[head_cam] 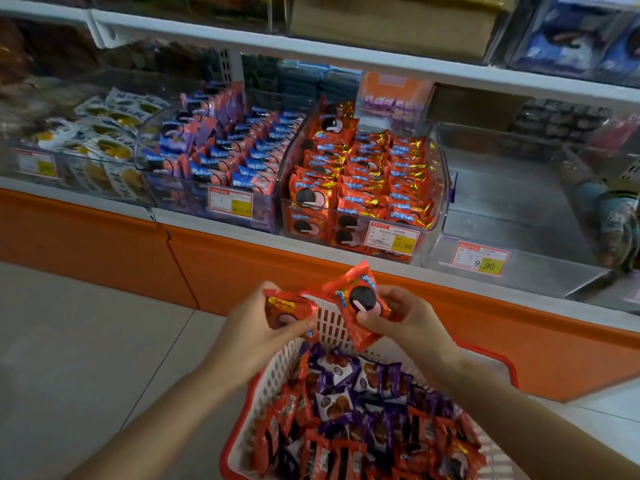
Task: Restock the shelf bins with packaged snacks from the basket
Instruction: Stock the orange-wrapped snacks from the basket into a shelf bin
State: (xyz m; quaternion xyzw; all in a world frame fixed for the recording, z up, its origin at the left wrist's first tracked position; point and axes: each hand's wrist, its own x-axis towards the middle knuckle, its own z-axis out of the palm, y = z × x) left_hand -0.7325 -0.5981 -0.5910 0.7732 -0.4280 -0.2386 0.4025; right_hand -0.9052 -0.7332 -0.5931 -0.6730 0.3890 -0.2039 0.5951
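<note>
So, two red cookie packets are out of the basket right now, one per hand. The right hand pinches its red packet between thumb and fingers, cookie picture facing up and a bit tilted, probably to check which way it faces before shelving. The left hand is curled round the other red packet, just beside the first.

Both are held above the far end of the white-and-red basket. It's loaded with more red packets mixed with purple packets, so I'd guess sorting by colour is why only reds got picked.

Straight ahead on the shelf is the clear bin of matching red packets, standing upright in rows, with a price tag on its front. It looks nearly full. Left of it sits a bin of blue-and-pink packets.

My read: these two go up next, slotted in upright to match the rows.
</note>
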